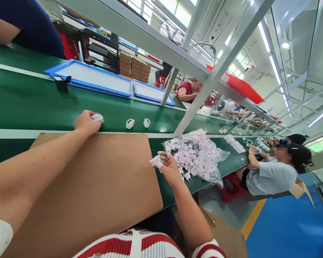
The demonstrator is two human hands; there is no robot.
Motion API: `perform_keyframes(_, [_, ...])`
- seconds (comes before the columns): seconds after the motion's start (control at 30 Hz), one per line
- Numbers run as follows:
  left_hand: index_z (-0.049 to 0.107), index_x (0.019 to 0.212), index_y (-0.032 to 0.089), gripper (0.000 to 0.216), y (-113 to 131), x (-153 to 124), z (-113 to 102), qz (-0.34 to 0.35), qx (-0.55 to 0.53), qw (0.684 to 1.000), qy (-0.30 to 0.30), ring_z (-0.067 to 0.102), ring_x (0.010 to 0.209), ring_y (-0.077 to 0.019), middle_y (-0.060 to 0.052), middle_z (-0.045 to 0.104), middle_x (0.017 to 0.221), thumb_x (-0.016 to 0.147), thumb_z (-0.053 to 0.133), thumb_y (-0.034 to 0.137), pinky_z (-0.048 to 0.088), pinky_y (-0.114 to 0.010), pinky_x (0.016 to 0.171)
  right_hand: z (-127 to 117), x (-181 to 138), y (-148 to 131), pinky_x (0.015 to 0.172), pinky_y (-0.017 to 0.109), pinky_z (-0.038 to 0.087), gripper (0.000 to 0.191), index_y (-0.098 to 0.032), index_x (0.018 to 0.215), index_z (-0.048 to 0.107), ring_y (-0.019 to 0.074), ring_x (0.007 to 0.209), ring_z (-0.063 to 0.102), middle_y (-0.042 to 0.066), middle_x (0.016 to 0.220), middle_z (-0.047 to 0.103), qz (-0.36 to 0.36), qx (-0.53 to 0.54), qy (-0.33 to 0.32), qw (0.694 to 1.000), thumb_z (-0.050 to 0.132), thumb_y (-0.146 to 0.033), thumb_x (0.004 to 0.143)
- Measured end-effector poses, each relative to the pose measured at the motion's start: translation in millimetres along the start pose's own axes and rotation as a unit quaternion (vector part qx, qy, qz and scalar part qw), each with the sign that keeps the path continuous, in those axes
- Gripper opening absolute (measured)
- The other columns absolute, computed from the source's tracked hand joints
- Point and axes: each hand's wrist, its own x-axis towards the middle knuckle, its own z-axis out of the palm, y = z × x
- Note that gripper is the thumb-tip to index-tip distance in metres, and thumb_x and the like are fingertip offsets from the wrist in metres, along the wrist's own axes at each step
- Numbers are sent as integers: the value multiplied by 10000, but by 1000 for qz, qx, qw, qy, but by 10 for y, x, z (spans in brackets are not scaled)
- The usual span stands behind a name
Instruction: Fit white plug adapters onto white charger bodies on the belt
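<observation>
Out over the green bench (107, 113), my left hand (86, 123) is closed on a small white plastic piece (97, 117). My right hand (170, 168) pinches another white plastic piece (156, 162), probably a plug adapter part, beside the bag; its exact shape is too small to make out. Two white plastic housings (130, 123) stand apart on the green surface between and beyond my hands. To the right of my right hand lies a clear plastic bag (215, 154) with many white plug adapters (190, 157) showing.
A brown cardboard sheet (110, 175) covers the bench in front of me. Blue-framed trays (97, 80) lie along the far side. A slanted metal post (196, 104) rises beyond the bag. White pieces (234, 144) and a seated co-worker (274, 172) are farther right.
</observation>
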Motion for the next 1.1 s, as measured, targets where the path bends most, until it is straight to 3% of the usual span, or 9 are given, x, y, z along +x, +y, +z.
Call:
perform_keyframes(0.1, [413, 1386, -40, 701, -2, -86, 50, -32, 40, 995, 84, 269, 1518, -424, -282, 350, 1590, 848, 777, 225, 218, -622, 1245, 190, 68, 158, 487, 212, 450, 462, -258, 1086, 606, 151, 674, 713, -3, 893, 759, 18, 44, 11, 999, 827, -384, 700])
perform_keyframes(0.17, [333, 1499, -21, 800, 21, -169, 131, 65, 78, 984, 146, 49, 1587, -395, -243, 130, 1701, 873, 763, 231, 37, -582, 1293, 268, 110, 254, 526, 216, 501, 441, -261, 1065, 614, 153, 732, 726, -4, 912, 756, 20, 51, 20, 998, 828, -382, 699])
perform_keyframes(0.23, [297, 1577, 36, 751, 72, -193, 246, 200, 129, 965, 109, -20, 1607, -319, -168, 64, 1741, 937, 666, 168, -32, -508, 1308, 309, 145, 327, 613, 247, 574, 432, -271, 1067, 607, 155, 788, 738, -9, 962, 750, 11, 57, 22, 998, 821, -381, 709])
perform_keyframes(0.33, [434, 1556, 106, 697, 160, -65, 440, 265, 181, 945, -57, 100, 1615, -277, -114, 201, 1744, 882, 590, 18, 78, -456, 1321, 318, 185, 385, 682, 279, 611, 415, -275, 1076, 598, 161, 823, 748, -3, 1000, 746, 10, 48, 12, 999, 804, -400, 738])
perform_keyframes(0.47, [723, 1122, 75, 441, 229, 182, 582, 206, 224, 936, -176, 548, 1383, -298, -175, 510, 1560, 691, 678, -6, 389, -381, 1207, 291, 207, 402, 640, 272, 593, 436, -258, 1088, 610, 160, 764, 747, 18, 990, 768, 18, 36, 4, 999, 800, -443, 742])
perform_keyframes(0.57, [714, 1012, 16, 240, 256, 210, 515, 196, 251, 931, -180, 627, 1260, -252, -209, 529, 1494, 783, 673, 76, 447, -283, 1117, 274, 196, 392, 612, 280, 588, 486, -271, 1118, 587, 158, 696, 734, -7, 922, 764, 6, 47, 17, 999, 815, -451, 728])
perform_keyframes(0.73, [688, 1206, -6, 383, 333, -182, 289, 231, 279, 924, -123, 637, 1188, -216, -129, 493, 1456, 999, 566, 292, 445, -223, 1045, 263, 111, 340, 609, 310, 592, 340, -254, 963, 659, 198, 729, 755, 7, 840, 760, 6, 39, 7, 999, 786, -496, 761])
perform_keyframes(0.93, [720, 891, 149, 377, 245, -1071, 329, 203, 254, 928, -180, 665, 937, -235, -82, 669, 1080, 830, 810, 511, 499, -286, 819, 285, 26, 331, 877, 407, 646, 456, -258, 1070, 703, 238, 966, 765, 49, 1067, 799, -27, 47, 9, 998, 880, -400, 674])
perform_keyframes(1.1, [674, 878, 204, 330, -84, -1498, 427, 170, 111, 958, -205, 668, 913, -280, -78, 686, 1031, 739, 788, 481, 505, -348, 789, 290, 12, 225, 838, 354, 620, 246, -256, 967, 758, 204, 940, 708, 58, 1075, 731, -104, -136, 73, 983, 805, -432, 802])
